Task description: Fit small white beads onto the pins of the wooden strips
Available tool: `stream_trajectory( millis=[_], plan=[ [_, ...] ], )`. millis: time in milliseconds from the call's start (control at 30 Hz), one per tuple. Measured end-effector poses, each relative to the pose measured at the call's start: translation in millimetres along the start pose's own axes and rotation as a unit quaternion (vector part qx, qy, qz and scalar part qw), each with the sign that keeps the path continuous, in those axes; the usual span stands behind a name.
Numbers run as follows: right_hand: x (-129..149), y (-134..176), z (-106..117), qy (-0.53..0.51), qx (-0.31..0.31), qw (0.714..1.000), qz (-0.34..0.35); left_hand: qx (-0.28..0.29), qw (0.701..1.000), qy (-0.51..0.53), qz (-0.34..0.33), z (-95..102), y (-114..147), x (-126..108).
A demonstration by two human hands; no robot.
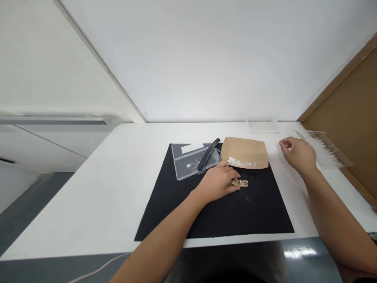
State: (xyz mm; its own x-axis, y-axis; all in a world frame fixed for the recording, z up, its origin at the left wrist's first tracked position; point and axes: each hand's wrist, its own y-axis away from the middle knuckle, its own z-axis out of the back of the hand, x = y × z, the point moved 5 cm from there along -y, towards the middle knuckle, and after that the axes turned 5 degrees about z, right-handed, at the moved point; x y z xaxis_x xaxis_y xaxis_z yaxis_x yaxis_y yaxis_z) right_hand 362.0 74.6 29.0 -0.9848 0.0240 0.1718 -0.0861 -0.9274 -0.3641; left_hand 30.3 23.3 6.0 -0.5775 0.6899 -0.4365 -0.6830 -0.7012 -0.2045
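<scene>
My left hand rests on the black mat, thumb and fingers closed on the left end of a small tan strip. Several small metal fittings and white bits show along the strip; its left end is hidden by my fingers. My right hand hovers over the white table at the right, thumb and forefinger brought together. Whatever may be between those fingertips is too small to name. Just behind the strip, a brown paper tray holds a scatter of small white pieces.
An open clear plastic case lies left of the paper tray, with a black curved tool across it. A translucent tray stands at the back. Clear comb-like plastic pieces lie near the brown board on the right.
</scene>
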Motion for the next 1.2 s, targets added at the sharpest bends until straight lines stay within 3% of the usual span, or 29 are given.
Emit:
stream_trajectory(
  millis=[200, 933, 1200],
  plan=[
    [-13.9, 0.3, -23.8, 0.029, 0.126, 0.992, 0.010, 0.013, 1.000, 0.005, -0.013, 1.5, 0.2, 0.4],
    [-11.2, 1.7, -20.5, 0.007, 0.172, 0.982, 0.075, -0.015, 0.999, 0.017, -0.050, 12.4, -0.7, -9.0],
    [-10.7, 1.7, -27.8, -0.038, 0.195, 0.972, 0.123, -0.018, 0.999, -0.003, -0.026, 13.0, 1.2, -10.1]
  ],
)
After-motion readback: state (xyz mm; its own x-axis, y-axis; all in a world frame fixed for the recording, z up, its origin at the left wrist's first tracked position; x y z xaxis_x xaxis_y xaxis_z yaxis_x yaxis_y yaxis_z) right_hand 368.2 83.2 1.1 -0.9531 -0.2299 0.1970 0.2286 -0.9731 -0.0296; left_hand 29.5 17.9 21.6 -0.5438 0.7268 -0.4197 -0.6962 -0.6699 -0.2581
